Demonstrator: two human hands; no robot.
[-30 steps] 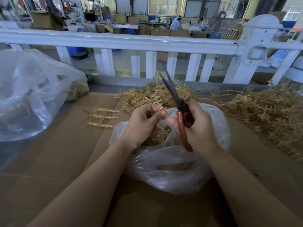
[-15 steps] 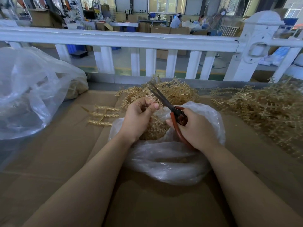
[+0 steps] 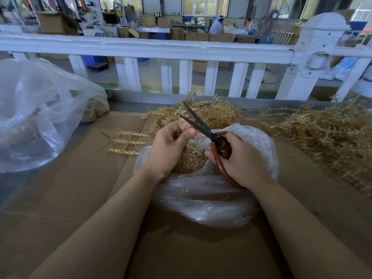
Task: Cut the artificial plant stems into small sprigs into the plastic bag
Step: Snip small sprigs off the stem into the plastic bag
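Note:
A clear plastic bag (image 3: 209, 200) lies open on the cardboard in front of me, with gold cut sprigs (image 3: 189, 162) inside. My left hand (image 3: 169, 148) pinches a gold plant stem over the bag's mouth; the stem is mostly hidden by my fingers. My right hand (image 3: 239, 160) grips the red handles of the scissors (image 3: 203, 129). The dark blades are parted and point up-left, just past my left fingertips. A heap of uncut gold stems (image 3: 213, 115) lies right behind the bag.
A bigger pile of gold stems (image 3: 330, 137) covers the right side. A few loose sprigs (image 3: 128, 141) lie left of the bag. A large clear bag (image 3: 40, 113) bulges at the far left. A white railing (image 3: 153, 51) runs along the table's far edge.
The scissors have swung from pointing straight up to leaning up-left toward my left hand, and the blades have opened. My left hand rose slightly with the stem.

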